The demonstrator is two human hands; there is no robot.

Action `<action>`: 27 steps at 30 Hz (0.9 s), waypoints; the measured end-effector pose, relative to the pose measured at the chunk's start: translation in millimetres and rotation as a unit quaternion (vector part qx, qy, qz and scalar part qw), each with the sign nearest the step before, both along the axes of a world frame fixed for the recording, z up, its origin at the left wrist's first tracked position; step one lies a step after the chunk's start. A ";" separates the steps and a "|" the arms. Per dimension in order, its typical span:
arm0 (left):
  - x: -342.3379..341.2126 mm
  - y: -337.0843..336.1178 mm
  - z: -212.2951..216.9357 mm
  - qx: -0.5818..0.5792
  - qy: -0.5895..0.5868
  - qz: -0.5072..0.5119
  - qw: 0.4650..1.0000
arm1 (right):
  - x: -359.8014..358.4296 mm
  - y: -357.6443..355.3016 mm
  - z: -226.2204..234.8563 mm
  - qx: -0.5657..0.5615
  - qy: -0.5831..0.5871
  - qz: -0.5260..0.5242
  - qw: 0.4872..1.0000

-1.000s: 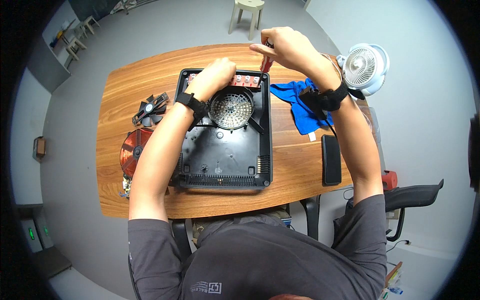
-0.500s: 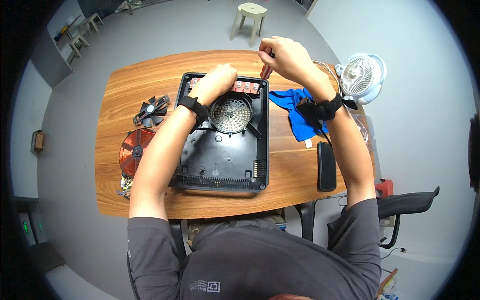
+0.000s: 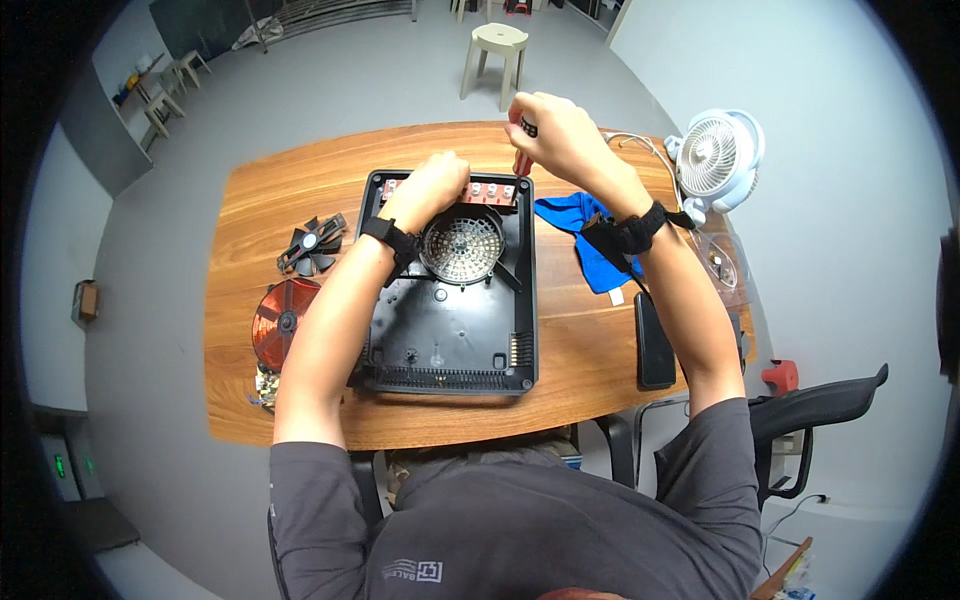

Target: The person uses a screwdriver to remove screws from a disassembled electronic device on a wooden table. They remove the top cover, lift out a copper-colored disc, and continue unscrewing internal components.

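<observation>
A black plastic appliance housing (image 3: 450,330) lies open on the table, with a round perforated grille (image 3: 462,245) in its upper half. Along its far inner edge is a narrow red circuit board (image 3: 492,192) with white round parts. My left hand (image 3: 438,184) is closed over the left part of this board, its fingertips partly hidden. Above the housing's far right corner, my right hand (image 3: 556,130) grips a screwdriver (image 3: 522,162) by its red and black handle, pointing down toward the board's right end. The screwdriver's tip is hard to make out.
Left of the housing lie a black fan (image 3: 312,245), a round copper coil (image 3: 285,322) and a small circuit board (image 3: 265,388). On the right are a blue cloth (image 3: 590,240), a black phone (image 3: 655,340) and a white desk fan (image 3: 716,155). A stool (image 3: 496,55) stands beyond the table.
The view has shifted, so the table appears lower. The screwdriver stands more upright, and my right hand has come slightly left over the housing's corner. My left hand stays on the board.
</observation>
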State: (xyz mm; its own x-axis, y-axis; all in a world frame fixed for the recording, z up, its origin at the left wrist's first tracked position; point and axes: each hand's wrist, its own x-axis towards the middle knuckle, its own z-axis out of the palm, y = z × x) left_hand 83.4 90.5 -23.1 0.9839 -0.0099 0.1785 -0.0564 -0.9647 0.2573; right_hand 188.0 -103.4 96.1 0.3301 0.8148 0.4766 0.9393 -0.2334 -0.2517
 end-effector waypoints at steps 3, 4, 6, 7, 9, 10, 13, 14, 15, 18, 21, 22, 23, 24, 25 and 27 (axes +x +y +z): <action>-0.2 -1.9 3.5 -0.009 0.020 0.005 1.000 | 4.2 -2.2 -5.7 0.023 0.011 -0.013 1.000; -1.7 -2.4 3.9 -0.008 0.013 0.005 1.000 | 2.2 -3.0 -5.5 0.025 0.015 -0.022 0.999; -3.5 -2.3 5.0 -0.007 -0.001 0.002 1.000 | 0.1 -3.0 -7.3 0.032 0.014 -0.026 0.999; -3.3 -0.8 3.8 0.001 -0.006 -0.001 1.000 | -0.6 -3.2 -8.2 0.035 0.013 -0.029 0.999; -3.0 0.2 2.0 0.018 -0.017 -0.010 1.000 | -1.6 -4.6 -8.4 0.030 0.017 -0.034 0.999; -1.6 -0.6 3.0 0.025 0.009 0.000 1.000 | -1.9 -5.7 -8.7 0.028 0.019 -0.037 0.999; 1.7 -0.8 5.0 0.039 0.063 0.021 0.997 | -0.3 -6.3 -11.0 0.040 0.019 -0.035 0.998; 1.8 -0.1 4.5 0.038 0.064 0.021 0.997 | 1.7 -6.5 -11.4 0.037 0.028 -0.018 0.999; 1.4 -0.8 4.5 0.036 0.065 0.021 0.997 | 3.8 -6.9 -11.3 0.034 0.038 -0.001 0.999; 1.4 -1.0 6.8 0.020 0.074 0.033 0.997 | 2.7 -8.5 -8.7 0.015 0.019 0.011 1.000; 0.5 -1.8 8.9 0.005 0.076 0.025 0.997 | 4.9 -2.5 -7.3 -0.006 0.047 0.006 0.999; 1.2 -1.1 8.4 0.007 0.072 0.025 0.997 | 6.1 0.0 -6.0 -0.013 0.068 0.005 0.998; 1.8 -0.1 6.1 0.010 0.068 0.026 0.997 | 6.0 0.7 -5.8 -0.010 0.119 -0.006 0.993; 1.1 0.1 6.4 0.011 0.065 0.027 0.997 | 3.6 2.2 -5.3 -0.010 0.170 -0.015 0.985; 1.0 -0.4 6.8 0.004 0.072 0.030 0.997 | 2.6 2.9 -4.7 -0.008 0.220 -0.025 0.975; 0.3 -2.6 7.7 0.011 0.068 0.026 0.997 | 5.1 2.1 -11.7 0.051 0.147 -0.032 0.987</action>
State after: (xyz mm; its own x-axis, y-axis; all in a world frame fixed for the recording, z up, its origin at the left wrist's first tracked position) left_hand 83.7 87.9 -15.4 0.9982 0.0399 0.0440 0.0284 -0.9710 0.2375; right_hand 193.1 -101.2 84.3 0.5158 0.7402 0.4313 0.8060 -0.2485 -0.5373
